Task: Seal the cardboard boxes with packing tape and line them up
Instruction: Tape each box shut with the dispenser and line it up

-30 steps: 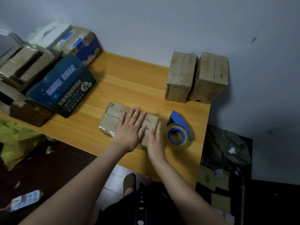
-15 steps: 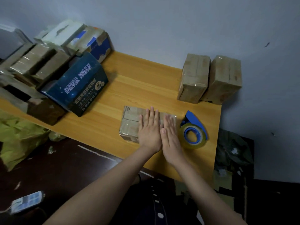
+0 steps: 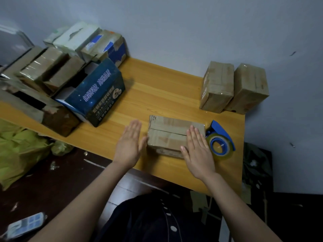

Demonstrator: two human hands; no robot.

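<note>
Pale blue-grey wall point(image 3: 174, 32) is seen behind a yellow wooden worktop point(image 3: 157, 88), below which a dark floor and a green bag point(image 3: 19, 151) are visible. Near the front edge a small cardboard box point(image 3: 167, 135) is laid flat, its long axis running left to right across the worktop, and its flap seam is seen as a dark line along that axis. The left hand point(image 3: 130, 145) is held flat just beside the box's left end; its grip is fully open with the fingers straight, nothing is held, and whether the thumb touches the cardboard cannot be told. The right hand point(image 3: 197, 149) is laid on the box's right end with the fingers straight, so its grip is also open and the box is only pressed. A blue tape dispenser point(image 3: 220, 140) with a clear roll is placed just right of the box, close to the right hand, so it is judged that the tape would be reached by that hand while the box is steadied by the other. Two taped boxes point(image 3: 217, 86) are stood side by side at the far right corner, and open cartons point(image 3: 43, 72) and a dark blue printed carton point(image 3: 97, 95) are piled at the left.
</note>
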